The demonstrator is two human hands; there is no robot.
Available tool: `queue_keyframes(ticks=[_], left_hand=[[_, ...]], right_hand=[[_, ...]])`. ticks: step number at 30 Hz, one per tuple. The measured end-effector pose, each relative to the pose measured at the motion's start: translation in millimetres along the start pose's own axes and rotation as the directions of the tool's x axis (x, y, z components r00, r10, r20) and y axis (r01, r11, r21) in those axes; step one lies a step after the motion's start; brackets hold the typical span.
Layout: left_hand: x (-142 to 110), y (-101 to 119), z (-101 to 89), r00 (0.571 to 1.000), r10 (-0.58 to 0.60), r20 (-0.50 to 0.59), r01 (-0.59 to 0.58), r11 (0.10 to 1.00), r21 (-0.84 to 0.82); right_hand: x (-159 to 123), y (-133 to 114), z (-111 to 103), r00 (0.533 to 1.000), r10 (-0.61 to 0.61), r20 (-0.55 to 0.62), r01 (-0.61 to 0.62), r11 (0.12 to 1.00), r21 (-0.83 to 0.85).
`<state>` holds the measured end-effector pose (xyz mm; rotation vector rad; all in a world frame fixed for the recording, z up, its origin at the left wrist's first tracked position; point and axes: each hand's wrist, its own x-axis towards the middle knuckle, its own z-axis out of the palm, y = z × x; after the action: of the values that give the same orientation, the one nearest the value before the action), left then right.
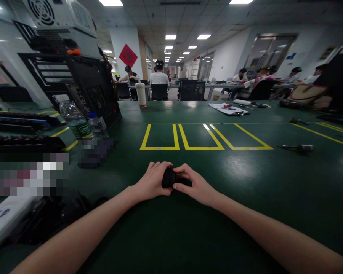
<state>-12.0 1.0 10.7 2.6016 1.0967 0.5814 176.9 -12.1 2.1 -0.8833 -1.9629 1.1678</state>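
Just in front of me, at the middle of the green table [171,236], both hands meet at a small black rounded object [168,178] whose kind I cannot make out. My left hand [153,180] wraps round it from the left, thumb underneath and fingers over the top. On the other side, my right hand [198,186] pinches its right edge between thumb and bent fingers. A dark patch shows between the right fingers; whether it is part of the object or shadow, I cannot tell.
Yellow tape outlines [160,148] lie beyond my hands. At right is a screwdriver-like tool [303,148]; a clipboard [228,109] and white cup [141,95] stand farther back. On the left are bottles [74,118], an open computer case [94,91] and a white device [5,217]. People sit beyond.
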Motion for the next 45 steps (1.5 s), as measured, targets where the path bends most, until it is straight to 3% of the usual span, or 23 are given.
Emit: queue_keyframes(ticks=[10,17,24,29,36,45], left_hand=[[0.0,5.8,-6.7,1.000,-0.013,0.023,0.014,1.000,-0.016],[-1.4,6.2,-7.2,1.000,-0.007,0.022,0.008,1.000,-0.024],[-1.4,6.4,-6.6,1.000,-0.018,0.016,0.018,1.000,-0.019],[-0.6,6.9,-6.1,1.000,-0.020,0.011,0.020,1.000,-0.012],[-1.2,6.9,-6.5,1.000,-0.016,0.021,0.016,1.000,-0.024],[-1.1,8.4,-8.2,1.000,-0.017,0.025,0.017,1.000,-0.013]], right_hand=[[2.7,-4.8,0.5,0.993,0.118,-0.020,-0.117,0.992,0.054],[-0.1,-2.4,-0.8,1.000,0.029,0.001,-0.029,0.999,-0.015],[2.2,-3.6,1.1,0.998,0.056,-0.017,-0.055,0.996,0.066],[2.8,-4.5,0.7,0.994,0.111,-0.011,-0.111,0.994,0.019],[-1.5,-3.7,-0.2,0.999,0.036,0.025,-0.037,0.999,0.013],[1.8,-4.7,1.7,0.997,0.076,-0.016,-0.075,0.995,0.067]])
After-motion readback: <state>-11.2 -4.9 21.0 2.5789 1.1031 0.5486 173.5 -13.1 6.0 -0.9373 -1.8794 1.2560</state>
